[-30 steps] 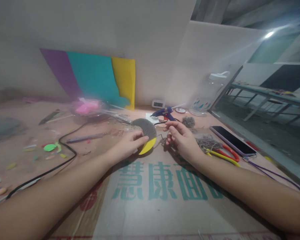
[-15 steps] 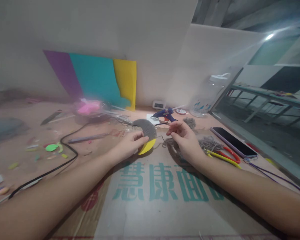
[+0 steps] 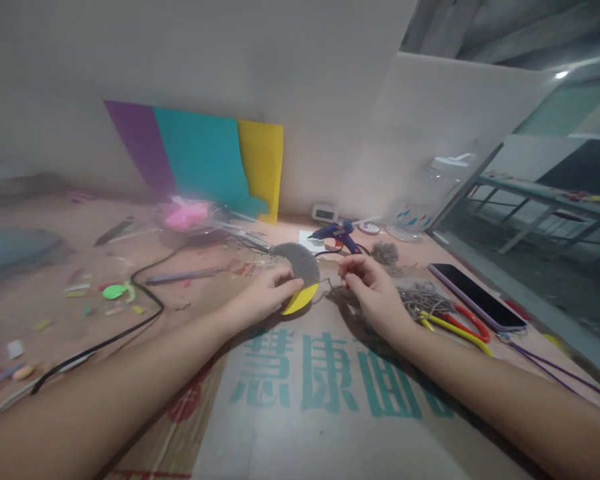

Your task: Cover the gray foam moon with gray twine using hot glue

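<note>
My left hand point(image 3: 275, 293) pinches a round disc between thumb and fingers. Rows of grey yarn point(image 3: 303, 261) cover its upper part, and the lower part is bare yellow card point(image 3: 300, 300). From the disc's right edge a loose grey strand point(image 3: 326, 281) curls toward my right hand point(image 3: 373, 287). That hand is raised just right of the disc, thumb and fingertips drawn together; whether the strand runs between them is too small to see. More grey yarn point(image 3: 425, 298) lies in a tangle beside and beneath the right wrist.
A blue glue gun point(image 3: 337, 232) lies behind the hands, near a small grey yarn ball point(image 3: 385, 253). Red-and-yellow-handled scissors or pliers point(image 3: 467, 327) and a phone point(image 3: 475, 293) are right. A black cord point(image 3: 145, 303), pen point(image 3: 185, 275) and scraps lie left; a bottle point(image 3: 430, 193) stands behind.
The view has shifted slightly, so everything appears a little lower and farther right. Both hands keep nearly the same pose, the left still on the disc.
</note>
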